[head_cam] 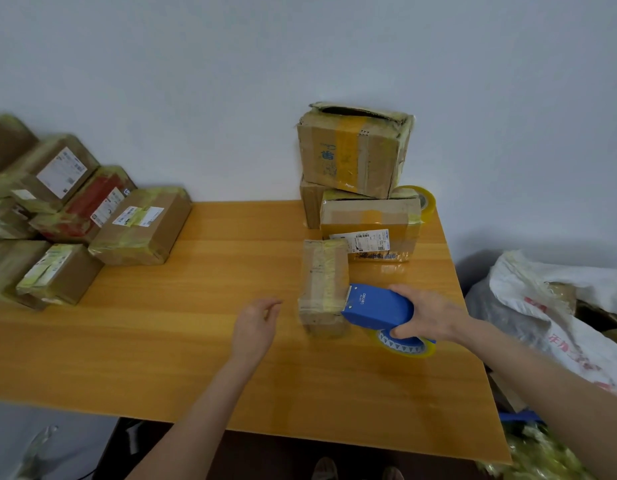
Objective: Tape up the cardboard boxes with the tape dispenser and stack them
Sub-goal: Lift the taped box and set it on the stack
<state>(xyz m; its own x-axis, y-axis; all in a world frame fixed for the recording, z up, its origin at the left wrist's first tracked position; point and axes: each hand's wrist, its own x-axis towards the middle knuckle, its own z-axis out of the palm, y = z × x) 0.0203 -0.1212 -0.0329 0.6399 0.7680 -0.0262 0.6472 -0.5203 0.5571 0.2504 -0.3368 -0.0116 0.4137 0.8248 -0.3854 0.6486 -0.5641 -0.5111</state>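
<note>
A small taped cardboard box (322, 282) stands on the wooden table (203, 334) near its right side. My right hand (426, 313) grips a blue tape dispenser (380, 308) whose toothed front edge touches the box's right side; its yellowish tape roll (406, 346) hangs below. My left hand (257, 323) hovers to the left of the box with fingers loosely curled, holding nothing. Behind the small box a flat labelled box (369, 230) carries a larger torn box (354, 150).
A pile of several taped boxes (75, 216) fills the table's left end. A spare tape roll (421, 200) leans by the wall behind the stack. A white sack (556, 306) sits off the table's right edge. The wall is close behind.
</note>
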